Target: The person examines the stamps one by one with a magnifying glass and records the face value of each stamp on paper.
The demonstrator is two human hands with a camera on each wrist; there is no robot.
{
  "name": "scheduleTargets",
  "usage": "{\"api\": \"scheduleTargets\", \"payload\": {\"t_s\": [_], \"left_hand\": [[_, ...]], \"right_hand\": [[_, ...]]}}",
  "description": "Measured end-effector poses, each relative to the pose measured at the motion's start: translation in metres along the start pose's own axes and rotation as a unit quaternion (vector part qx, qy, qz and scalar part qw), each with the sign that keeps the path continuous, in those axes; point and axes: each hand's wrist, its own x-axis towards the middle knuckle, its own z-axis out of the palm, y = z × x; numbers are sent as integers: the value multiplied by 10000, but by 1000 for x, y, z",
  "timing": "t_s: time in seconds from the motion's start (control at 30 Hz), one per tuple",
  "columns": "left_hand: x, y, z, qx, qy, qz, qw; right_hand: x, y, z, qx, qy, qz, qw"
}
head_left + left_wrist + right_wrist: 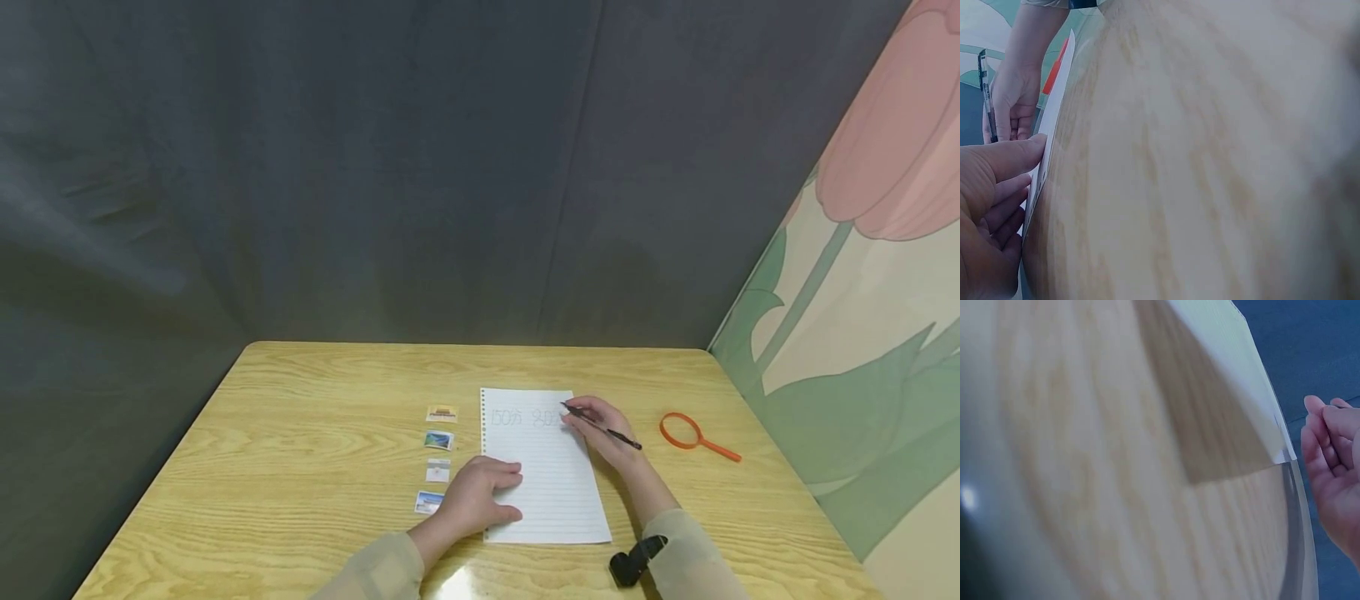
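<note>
A sheet of lined paper (551, 500) with punched holes down its left edge lies on the table. Handwritten marks (506, 417) run along its upper lines, starting with "150". My right hand (606, 432) pinches a black pen (621, 437), its tip at the sheet's upper right. Spread over the lower left of the page, my left hand (480, 493) rests with fingers extended. The left wrist view has the left thumb (1019, 156) at the paper's edge and the pen (986, 94) upright beyond. In the right wrist view the right hand's fingers (1316, 437) are bent; the pen is hardly visible there.
Several small stamp-like pictures form a column left of the paper; the top one (442, 413) is yellow, and the lowest (428, 502) is partly covered by the left hand. An orange magnifying glass (716, 448) lies at the right. A dark curtain (450, 208) hangs behind the table (300, 467).
</note>
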Motion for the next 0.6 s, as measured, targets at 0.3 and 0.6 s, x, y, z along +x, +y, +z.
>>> {"api": "scheduleTargets", "payload": {"t_s": [0.3, 0.6], "left_hand": [[0, 0, 0, -5, 0, 42, 10000], [0, 0, -1, 15, 13, 50, 10000]], "right_hand": [[-5, 0, -6, 1111, -815, 127, 9904], [-3, 10, -17, 1404, -632, 864, 9843]]}}
